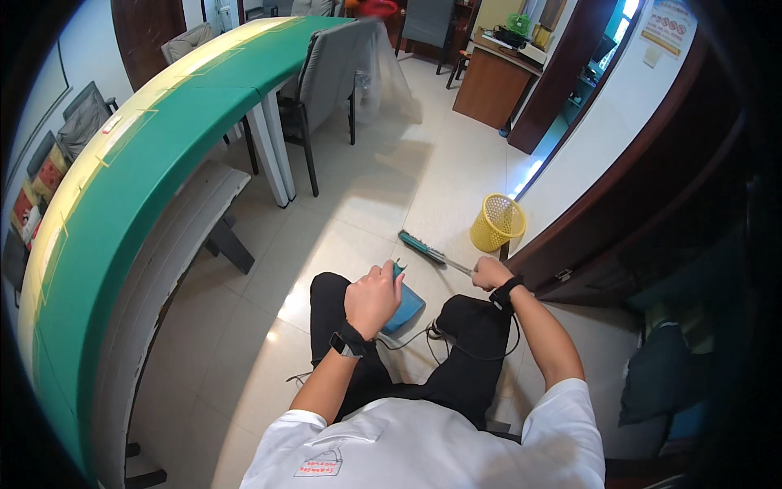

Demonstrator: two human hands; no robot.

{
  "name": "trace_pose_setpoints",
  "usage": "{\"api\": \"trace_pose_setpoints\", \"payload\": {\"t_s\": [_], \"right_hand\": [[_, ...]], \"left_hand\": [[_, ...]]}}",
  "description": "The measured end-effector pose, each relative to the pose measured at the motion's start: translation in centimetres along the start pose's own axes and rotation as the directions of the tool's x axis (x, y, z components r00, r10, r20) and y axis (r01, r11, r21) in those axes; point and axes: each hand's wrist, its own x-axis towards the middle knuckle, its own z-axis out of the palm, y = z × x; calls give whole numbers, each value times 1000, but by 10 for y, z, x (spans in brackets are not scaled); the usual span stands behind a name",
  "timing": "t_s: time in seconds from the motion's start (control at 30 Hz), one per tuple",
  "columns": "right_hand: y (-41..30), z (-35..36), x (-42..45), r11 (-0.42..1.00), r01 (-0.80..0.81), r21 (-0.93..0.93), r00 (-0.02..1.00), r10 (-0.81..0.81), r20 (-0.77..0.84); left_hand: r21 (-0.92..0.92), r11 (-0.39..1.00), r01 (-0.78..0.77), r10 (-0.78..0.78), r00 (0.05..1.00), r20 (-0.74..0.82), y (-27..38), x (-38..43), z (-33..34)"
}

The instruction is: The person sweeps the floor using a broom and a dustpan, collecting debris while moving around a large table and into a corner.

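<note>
My left hand (371,299) is closed around the upright handle of a blue dustpan (405,310). The handle's green hooked end pokes out above my fist, and part of the pan is hidden behind the hand. In my right hand (490,273) is the pale handle of a broom. Its green head with dark bristles (421,247) slants across the tiled floor (360,229), ahead of the dustpan and apart from it. Cables hang from bands on both wrists and cross in front of my knees.
A yellow perforated wastebasket (498,223) stands by the dark wooden door (586,244) on the right. Along the left runs a long table with a green and yellow cover (159,131); a white bench (177,214) sits beside it. A grey chair (330,67) is farther ahead.
</note>
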Motion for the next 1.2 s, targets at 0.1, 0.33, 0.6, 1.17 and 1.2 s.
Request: {"api": "trace_pose_setpoints", "payload": {"t_s": [0.1,0.33,0.6,1.17,1.2], "right_hand": [[33,-5,-1,990,3,142,995,12,-101],[75,-9,31,963,-13,271,977,70,-203],[82,-3,136,993,-58,101,937,89,-338],[42,25,169,1000,11,-13,984,-13,-177],[36,23,166,999,26,-30,987,-30,-159]], "left_hand": [[31,997,66,-68,995,74,6,3,0],[-253,928,275,-199,937,286,5,13,5],[-589,214,779,-90,617,782,-10,34,-2],[-388,664,639,-500,765,406,-22,23,-44],[-334,710,620,-491,776,396,-26,23,-46]]}}
